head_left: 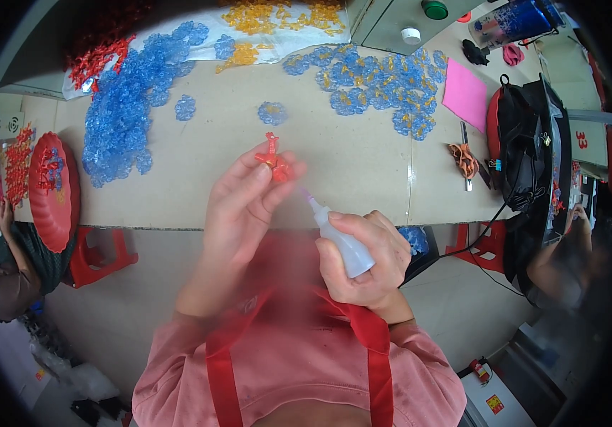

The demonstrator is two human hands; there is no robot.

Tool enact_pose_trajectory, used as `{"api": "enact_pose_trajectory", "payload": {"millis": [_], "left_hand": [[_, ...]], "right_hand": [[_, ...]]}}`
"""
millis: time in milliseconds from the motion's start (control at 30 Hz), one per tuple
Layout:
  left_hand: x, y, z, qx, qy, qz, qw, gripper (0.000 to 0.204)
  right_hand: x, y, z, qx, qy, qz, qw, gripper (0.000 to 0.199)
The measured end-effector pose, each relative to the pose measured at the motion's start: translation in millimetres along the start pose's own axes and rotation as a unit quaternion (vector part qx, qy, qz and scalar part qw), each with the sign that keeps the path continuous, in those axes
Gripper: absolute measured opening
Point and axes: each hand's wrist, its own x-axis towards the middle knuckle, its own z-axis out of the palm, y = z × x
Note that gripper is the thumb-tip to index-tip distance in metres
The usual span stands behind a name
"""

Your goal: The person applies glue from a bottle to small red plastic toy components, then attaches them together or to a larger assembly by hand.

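My left hand (pixel 243 206) pinches a small red plastic flower piece (pixel 273 159) between thumb and fingertips, held up over the beige table (pixel 348 164). In my right hand (pixel 363 256) is a small white squeeze bottle (pixel 341 238), its thin purple-tipped nozzle (pixel 308 196) angled up toward the red piece and stopping just short of it. Both hands hover near the table's front edge, above my pink sleeves and red apron straps.
Heaps of blue plastic flower pieces (pixel 124 107) lie left and at the back right (pixel 384 78), with yellow ones (pixel 277 18) behind. A red tray (pixel 53 188) sits far left, a pink sheet (pixel 466 92) and black bag (pixel 526 142) right. Other people work at both sides.
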Motion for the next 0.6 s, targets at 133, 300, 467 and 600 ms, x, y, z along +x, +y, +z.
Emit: {"api": "enact_pose_trajectory", "payload": {"millis": [133, 300, 467, 600], "left_hand": [[1.7, 0.9, -1.4, -0.011, -0.004, -0.019, 1.000, 0.033], [2.4, -0.3, -2.2, -0.016, -0.005, -0.030, 0.999, 0.033], [1.3, -0.7, -1.4, -0.005, -0.005, -0.021, 1.000, 0.034], [-0.1, -0.8, 0.6, 0.015, -0.014, 0.001, 1.000, 0.035]], "right_hand": [[0.2, 0.0, -1.0, -0.001, 0.009, -0.007, 1.000, 0.036], [-0.3, -0.2, -2.3, -0.004, 0.011, -0.012, 1.000, 0.038], [-0.4, -0.7, -2.3, 0.002, 0.012, -0.016, 1.000, 0.039], [-0.6, -1.8, -1.5, 0.007, 0.011, -0.015, 1.000, 0.038]]}}
